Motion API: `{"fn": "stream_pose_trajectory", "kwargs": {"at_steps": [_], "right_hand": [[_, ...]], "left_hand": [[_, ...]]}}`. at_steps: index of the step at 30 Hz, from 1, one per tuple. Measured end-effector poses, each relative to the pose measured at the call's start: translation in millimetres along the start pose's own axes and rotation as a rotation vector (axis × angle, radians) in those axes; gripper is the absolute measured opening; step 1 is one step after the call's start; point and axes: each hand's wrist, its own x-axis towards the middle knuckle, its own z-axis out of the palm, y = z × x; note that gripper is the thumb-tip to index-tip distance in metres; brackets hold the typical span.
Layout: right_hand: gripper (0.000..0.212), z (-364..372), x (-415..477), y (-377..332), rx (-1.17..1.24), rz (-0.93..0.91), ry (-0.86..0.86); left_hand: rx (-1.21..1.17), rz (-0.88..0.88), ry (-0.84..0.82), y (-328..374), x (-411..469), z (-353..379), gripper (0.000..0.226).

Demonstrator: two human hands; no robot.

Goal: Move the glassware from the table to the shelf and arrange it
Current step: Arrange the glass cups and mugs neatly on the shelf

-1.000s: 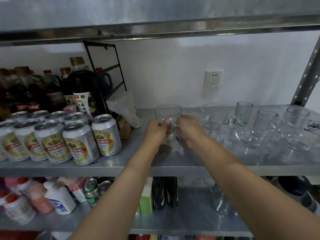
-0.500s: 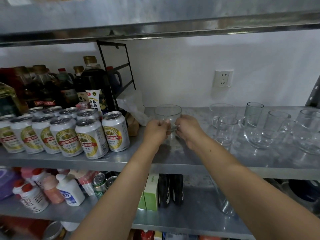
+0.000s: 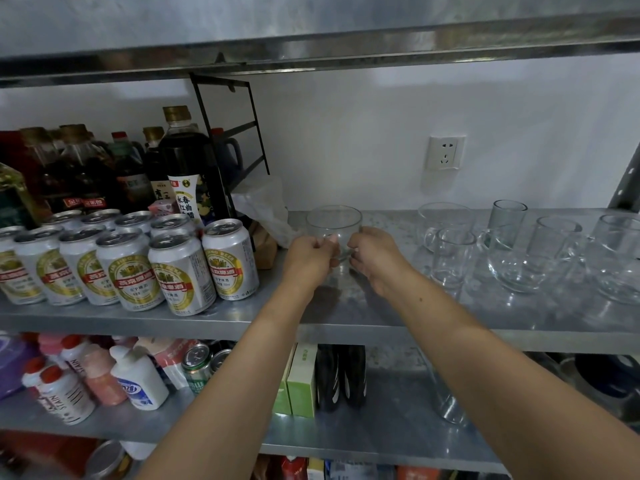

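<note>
- A wide, clear, round glass cup [image 3: 333,221] stood on the grey metal shelf [image 3: 346,313], between white-and-gold beer cans [image 3: 176,271] and other clear glasses [image 3: 453,258].
- The left hand [image 3: 310,259] and the right hand [image 3: 375,258] each gripped its lower sides with curled fingers.

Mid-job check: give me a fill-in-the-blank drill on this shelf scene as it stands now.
The left hand and right hand grip the clear round glass cup, whose open mouth faces ____. The silver and gold beer cans stand on the cup's ____ side. The other clear glasses stand on its ____ side.
Missing words: up; left; right.
</note>
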Motion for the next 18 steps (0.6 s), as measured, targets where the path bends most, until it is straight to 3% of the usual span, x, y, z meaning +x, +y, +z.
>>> {"fn": "stream_pose_trajectory", "kwargs": {"at_steps": [6,18], "right_hand": [[0.022,1.8,0.7,1.7,-0.007,0.001,-0.006],[0.025,-5.5,5.2,5.0,-0.025,0.028,-0.062]], "left_hand": [[0.000,0.003,0.013,2.7,-4.7,-2.2,0.029],[0.076,0.012,0.039,3.3,-13.4,-6.6,0.031]]}}
